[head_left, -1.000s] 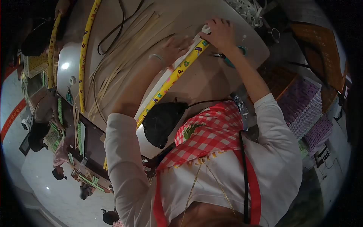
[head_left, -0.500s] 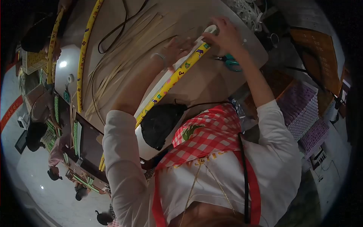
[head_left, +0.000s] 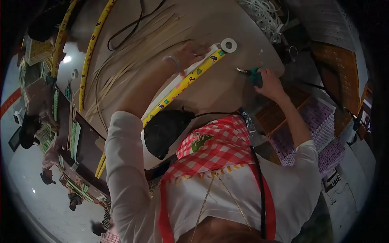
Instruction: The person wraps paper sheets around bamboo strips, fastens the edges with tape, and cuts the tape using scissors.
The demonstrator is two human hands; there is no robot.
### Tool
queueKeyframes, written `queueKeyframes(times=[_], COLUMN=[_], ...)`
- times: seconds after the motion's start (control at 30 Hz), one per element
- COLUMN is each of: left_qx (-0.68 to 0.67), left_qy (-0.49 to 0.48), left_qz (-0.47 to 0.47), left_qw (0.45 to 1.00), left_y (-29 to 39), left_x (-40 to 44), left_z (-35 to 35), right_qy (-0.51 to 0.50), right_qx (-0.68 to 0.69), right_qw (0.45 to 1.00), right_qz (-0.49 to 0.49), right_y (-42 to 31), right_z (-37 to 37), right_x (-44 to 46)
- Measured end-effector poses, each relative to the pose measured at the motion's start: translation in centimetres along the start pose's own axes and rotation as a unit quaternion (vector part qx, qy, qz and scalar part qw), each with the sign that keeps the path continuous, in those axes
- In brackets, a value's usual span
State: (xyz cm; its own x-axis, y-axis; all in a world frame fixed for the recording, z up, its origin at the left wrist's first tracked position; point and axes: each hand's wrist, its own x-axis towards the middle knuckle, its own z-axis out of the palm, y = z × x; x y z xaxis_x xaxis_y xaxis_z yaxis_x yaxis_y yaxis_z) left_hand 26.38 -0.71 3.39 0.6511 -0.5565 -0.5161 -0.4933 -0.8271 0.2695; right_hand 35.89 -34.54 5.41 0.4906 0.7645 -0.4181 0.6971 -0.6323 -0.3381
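My left hand (head_left: 189,56) lies over the far end of a long yellow printed strip (head_left: 184,86) with a white band along its edge. Its thumb comes over the near side, and its fingers are partly blurred. A white tape roll (head_left: 229,45) stands at the strip's far tip, touched by neither hand. My right hand (head_left: 270,84) is closed around the green handles of small pruning shears (head_left: 255,76), whose blades point left toward the strip. Near my body a black cap-like cloth item (head_left: 166,131) covers part of the strip's lower end.
Thin pale strips (head_left: 121,69) and a dark strap (head_left: 129,30) lie across the table (head_left: 227,91). White curled ribbons (head_left: 263,18) are heaped at the far right. Purple woven baskets (head_left: 318,121) stand to the right. Other people (head_left: 48,154) work at the left beside another yellow strip (head_left: 90,50).
My right hand has left the tape roll, moved right and nearer, and taken hold of the shears that lay on the table. My left hand stays on the strip.
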Motion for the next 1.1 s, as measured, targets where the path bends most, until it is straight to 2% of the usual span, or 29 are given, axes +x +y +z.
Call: queueKeyframes(times=[0.07,0.1,0.17,0.2,0.23,0.3,0.33,0.4,0.43,0.47,0.53,0.6,0.63,0.67,0.7,0.73,0.8,0.83,0.9,1.0,1.07,1.1], left_qx=[-0.021,-0.043,-0.039,-0.034,-0.033,-0.052,-0.050,-0.193,-0.192,-0.193,-0.156,-0.133,-0.088,-0.042,0.020,0.019,0.058,0.051,0.058,0.065,0.071,0.035], left_qy=[0.020,0.035,0.062,0.085,0.085,0.090,0.088,0.254,0.313,0.309,0.223,0.244,0.183,0.120,0.143,0.143,0.084,0.087,0.103,0.146,0.226,0.118], left_qz=[0.001,0.006,-0.013,-0.030,-0.032,-0.025,-0.025,-0.091,-0.095,-0.092,-0.126,-0.094,-0.068,-0.042,0.010,0.010,0.011,0.018,0.044,0.078,0.126,0.084], left_qw=[1.000,0.998,0.997,0.995,0.995,0.994,0.995,0.943,0.925,0.927,0.954,0.956,0.977,0.991,0.989,0.990,0.995,0.995,0.992,0.984,0.963,0.989], left_y=[0.0,0.1,0.2,0.1,-0.2,0.2,0.6,1.6,1.9,2.1,2.3,1.8,1.6,1.4,1.1,1.0,0.4,0.0,0.2,-0.7,-0.9,-0.3], left_x=[-0.3,-0.4,0.0,0.3,0.8,1.8,2.5,4.2,5.0,5.9,7.7,9.0,9.6,9.9,10.1,10.3,11.4,12.5,12.0,12.4,12.4,12.4], left_z=[-0.3,-0.5,0.3,0.6,0.7,-0.7,-1.3,-2.1,-2.4,-3.0,-4.5,-5.2,-5.5,-6.0,-5.9,-6.0,-5.2,-4.4,-5.2,-4.0,-3.6,-4.7], right_qy=[-0.053,-0.052,-0.033,-0.031,-0.047,-0.076,-0.076,-0.026,-0.023,-0.028,-0.031,-0.012,-0.011,-0.008,-0.008,-0.009,0.040,0.038,0.034,0.000,-0.007,-0.012], right_qx=[0.123,0.120,0.342,0.341,0.482,0.714,0.716,0.878,0.880,0.875,0.872,0.703,0.704,0.663,0.620,0.620,0.532,0.533,0.398,0.344,0.328,0.311], right_qw=[0.986,0.987,0.933,0.934,0.865,0.674,0.673,0.468,0.464,0.468,0.469,0.696,0.695,0.728,0.759,0.758,0.840,0.839,0.911,0.932,0.938,0.943], right_qz=[0.098,0.096,0.104,0.103,0.132,0.174,0.172,0.099,0.100,0.118,0.136,0.147,0.149,0.175,0.200,0.201,0.098,0.099,0.100,0.110,0.115,0.121], right_y=[0.6,0.7,1.0,0.8,0.4,-0.6,-0.7,-1.5,-1.9,-2.8,-3.7,-3.8,-4.0,-4.1,-4.1,-3.6,-2.6,-2.6,-3.3,-2.9,-3.0,-3.0], right_z=[-1.0,-0.9,0.2,0.7,1.2,2.6,3.9,5.8,5.6,4.3,3.6,3.4,3.2,2.8,2.7,3.2,4.4,4.1,1.7,1.6,1.3,1.1], right_x=[-0.9,-1.3,-1.9,-2.1,-2.2,-3.0,-3.1,-3.4,-3.5,-3.5,-3.6,-3.7,-3.6,-3.4,-3.3,-3.0,-2.3,-2.1,-1.6,-1.3,-1.4,-1.4])
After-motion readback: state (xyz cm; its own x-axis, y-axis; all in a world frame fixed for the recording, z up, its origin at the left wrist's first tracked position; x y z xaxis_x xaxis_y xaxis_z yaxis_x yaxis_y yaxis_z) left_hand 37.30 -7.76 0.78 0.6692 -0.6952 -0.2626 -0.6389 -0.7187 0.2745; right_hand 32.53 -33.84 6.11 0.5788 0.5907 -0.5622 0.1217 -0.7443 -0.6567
